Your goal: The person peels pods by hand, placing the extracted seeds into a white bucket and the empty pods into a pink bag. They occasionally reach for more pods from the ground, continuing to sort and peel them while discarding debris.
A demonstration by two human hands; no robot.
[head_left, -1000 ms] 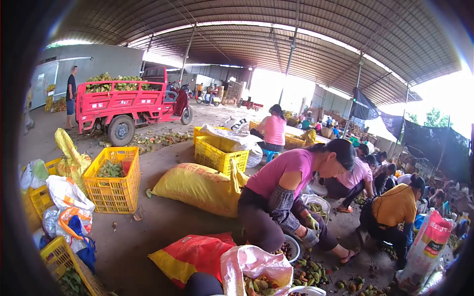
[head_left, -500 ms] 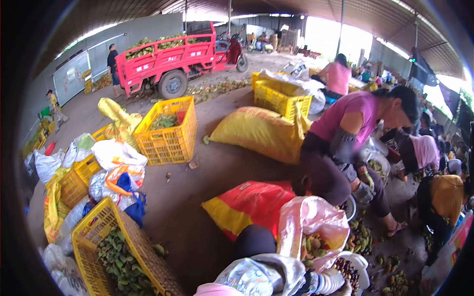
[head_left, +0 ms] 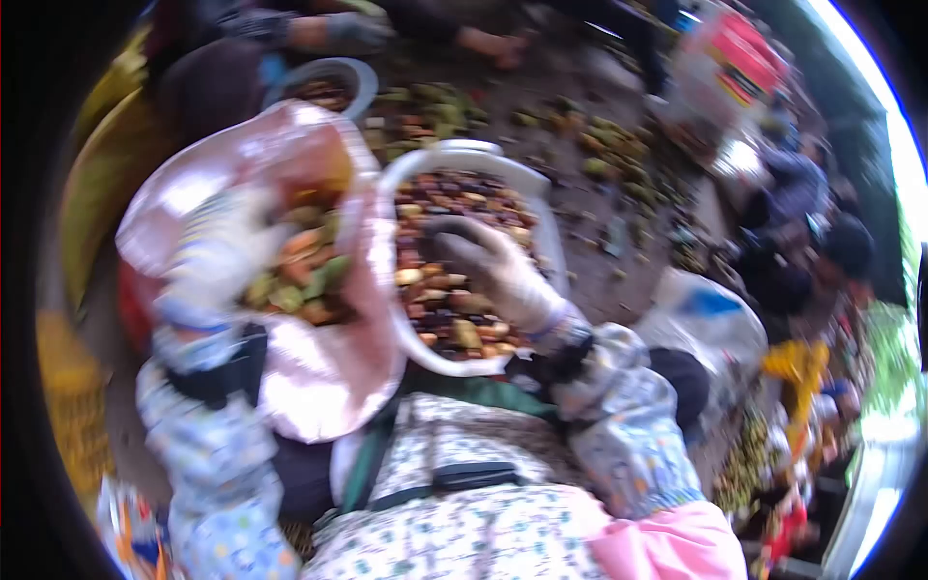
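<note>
My left hand (head_left: pixel 227 237), in a pale striped glove, is inside the mouth of a shiny pink sack (head_left: pixel 324 372), beside green and reddish husks (head_left: pixel 309 266). Motion blur smears its fingers. To the right stands a white basin (head_left: pixel 558 246) full of dark and light brown nuts (head_left: pixel 464 309). Over the nuts is my right hand (head_left: pixel 483 261), in a white glove with dark fingertips. Its fingers are curled and pressed together, and what they may hold is hidden.
Another person's gloved hand (head_left: pixel 358 32) is at the top left, near a smaller basin (head_left: pixel 365 87). Husks (head_left: pixel 614 155) are scattered on the floor beyond the white basin. A clear plastic bag (head_left: pixel 701 319) lies at the right, with people (head_left: pixel 851 246) further off.
The view has swung down from the wide shed to my lap, the pink sack and the basin. Both my gloved hands are now in sight.
</note>
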